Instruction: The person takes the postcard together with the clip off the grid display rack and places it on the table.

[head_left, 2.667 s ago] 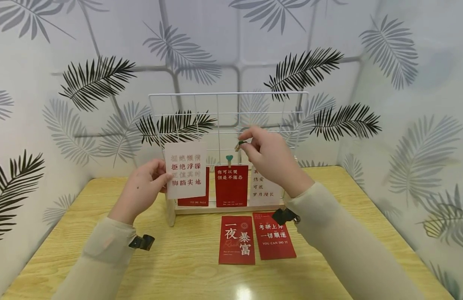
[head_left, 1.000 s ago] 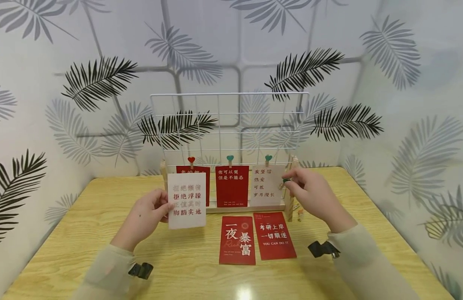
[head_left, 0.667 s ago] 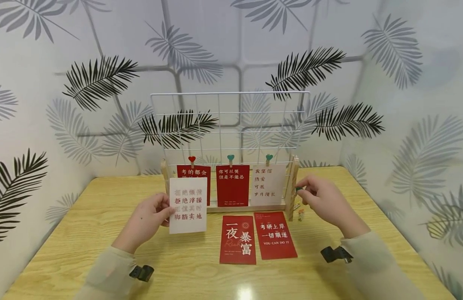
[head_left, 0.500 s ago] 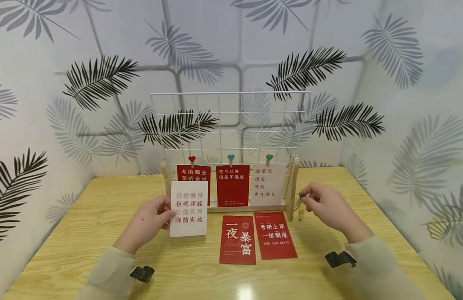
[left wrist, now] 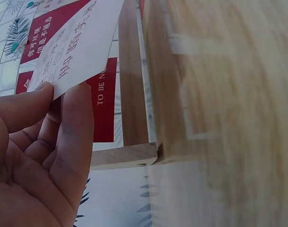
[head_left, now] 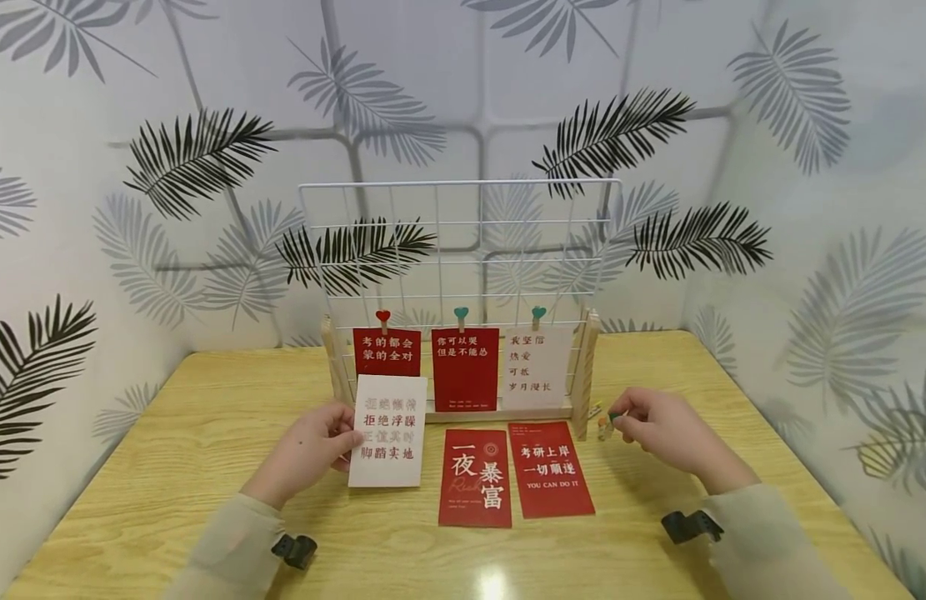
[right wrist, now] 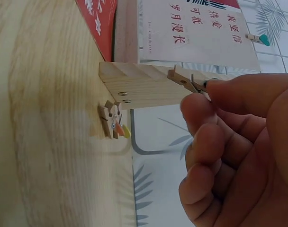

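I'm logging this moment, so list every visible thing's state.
Red-lettered white paper card: pinched in left hand
Green-topped wooden clip: pinched in right hand
White wire grid, wooden base: upright
Three hanging paper cards, two red, one white: clipped to grid
Two red rectangular paper cards: flat on yellow wooden table
Loose wooden clips: resting on table

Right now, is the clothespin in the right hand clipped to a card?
No, the right hand pinches the wooden clothespin, whose tip has nothing attached.

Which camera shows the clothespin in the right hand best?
The right wrist view: it shows the clothespin close up, its wooden end protruding from the right hand. The head view shows it tiny; the left wrist view, not at all.
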### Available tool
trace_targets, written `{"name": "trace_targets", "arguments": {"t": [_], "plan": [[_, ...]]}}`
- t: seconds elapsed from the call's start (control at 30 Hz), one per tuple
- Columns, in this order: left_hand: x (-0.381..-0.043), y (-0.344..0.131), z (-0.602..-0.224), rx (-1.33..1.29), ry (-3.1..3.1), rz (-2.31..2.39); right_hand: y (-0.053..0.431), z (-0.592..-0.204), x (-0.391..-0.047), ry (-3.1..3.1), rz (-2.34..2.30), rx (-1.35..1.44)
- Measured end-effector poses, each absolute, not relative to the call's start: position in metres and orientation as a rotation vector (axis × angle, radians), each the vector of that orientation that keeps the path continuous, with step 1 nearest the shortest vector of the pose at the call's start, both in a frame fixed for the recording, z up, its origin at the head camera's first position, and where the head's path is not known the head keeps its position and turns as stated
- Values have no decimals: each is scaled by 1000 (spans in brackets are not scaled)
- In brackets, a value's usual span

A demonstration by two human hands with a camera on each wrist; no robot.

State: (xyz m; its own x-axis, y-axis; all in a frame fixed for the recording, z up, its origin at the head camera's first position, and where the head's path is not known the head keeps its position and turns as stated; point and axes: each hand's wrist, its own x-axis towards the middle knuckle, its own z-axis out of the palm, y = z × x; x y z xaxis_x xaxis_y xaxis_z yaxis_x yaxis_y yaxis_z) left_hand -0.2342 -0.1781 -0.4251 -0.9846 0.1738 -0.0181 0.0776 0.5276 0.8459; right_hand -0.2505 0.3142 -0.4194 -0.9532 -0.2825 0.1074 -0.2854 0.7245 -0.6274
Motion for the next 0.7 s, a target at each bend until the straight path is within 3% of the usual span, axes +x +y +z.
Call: {"name": "trace_targets", "arguments": {"t": [0.7], "plan": [[-236, -177, -438, 163, 2607, 1369, 313, -438, -254, -3003, 1061, 502]]}}
